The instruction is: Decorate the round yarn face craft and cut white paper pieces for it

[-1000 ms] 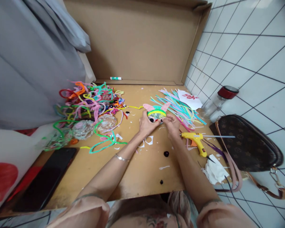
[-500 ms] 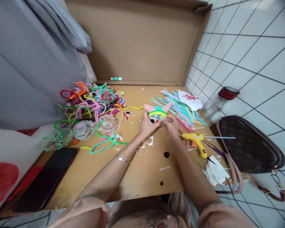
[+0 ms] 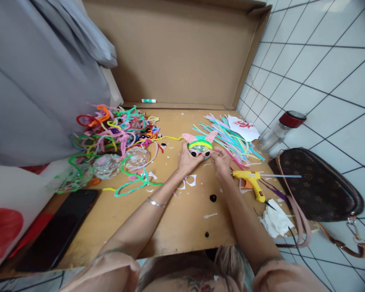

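Note:
A clear faceted ball (image 3: 200, 150) is made up as an animal head, with pink ears, a green and yellow band, two black eyes and a small red nose. My left hand (image 3: 188, 161) grips it from the left, thumb along its lower front. Close by its right edge, my right hand (image 3: 221, 161) has its fingers pinched together beside the right black eye (image 3: 207, 153). Whatever those fingertips may hold is hidden. Below the hands lie a black round piece (image 3: 213, 198) and a smaller black bead (image 3: 207, 234).
A yellow glue gun (image 3: 250, 177) lies right of my right forearm, by crumpled tissue (image 3: 276, 219) and a brown bag (image 3: 313, 182). Pipe cleaners (image 3: 231, 142) fan out behind; a tangled pile (image 3: 118, 129), clear balls (image 3: 107, 166) and a phone (image 3: 61, 231) are left.
My right fingers have drawn back slightly from the ball's front, and the right black eye now shows. The ball has shifted slightly left in my left hand.

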